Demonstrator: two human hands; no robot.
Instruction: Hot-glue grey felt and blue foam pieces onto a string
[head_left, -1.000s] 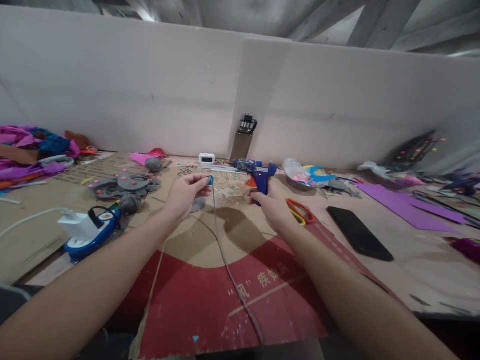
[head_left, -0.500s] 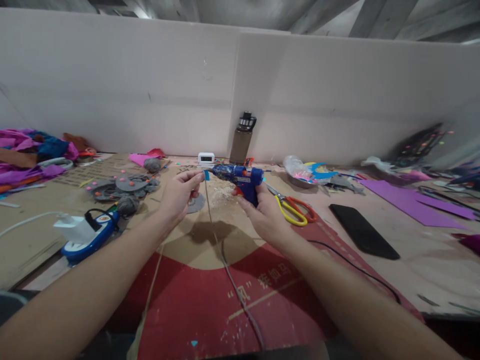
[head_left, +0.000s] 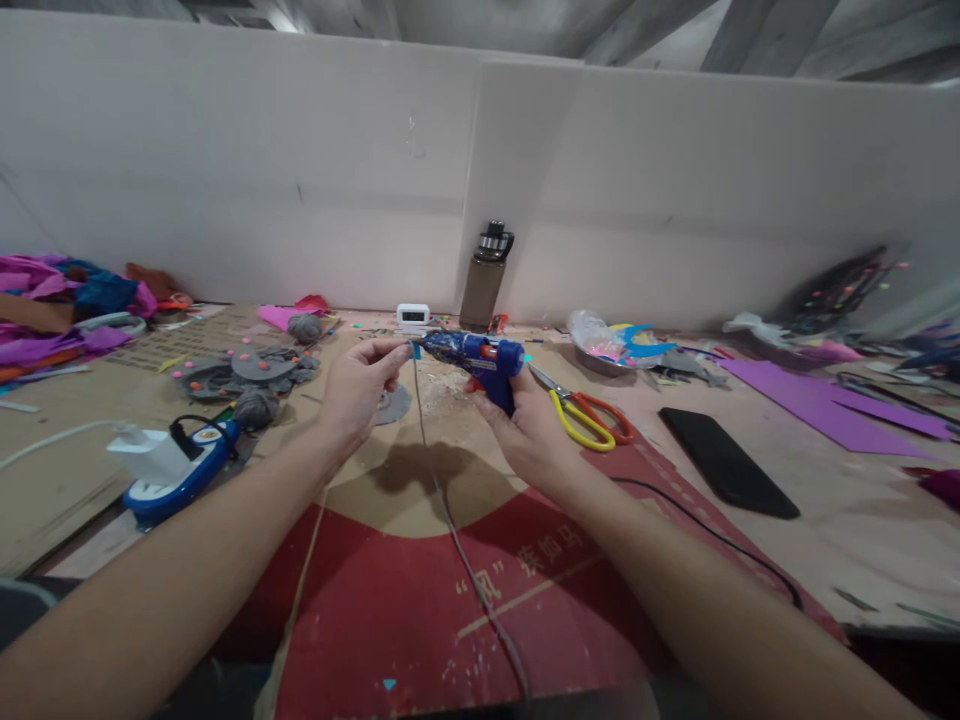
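My right hand is wrapped round the grip of a blue hot glue gun, its nozzle pointing left. My left hand is closed in a pinch on a small blue piece beside the nozzle tip. Whether tip and piece touch, I cannot tell. From that piece a thin grey strand runs down toward the front edge. Below the left fingers lies a grey disc, partly hidden by the hand. Scissors with yellow and orange handles lie right of my right hand.
A red and tan board covers the middle of the table. On the left are a blue power strip and grey pieces with coloured dots. A bottle and small clock stand behind. A phone lies right.
The glue gun has tilted slightly and dipped a little at its back end. My left hand keeps its pinch on the blue piece, almost unmoved.
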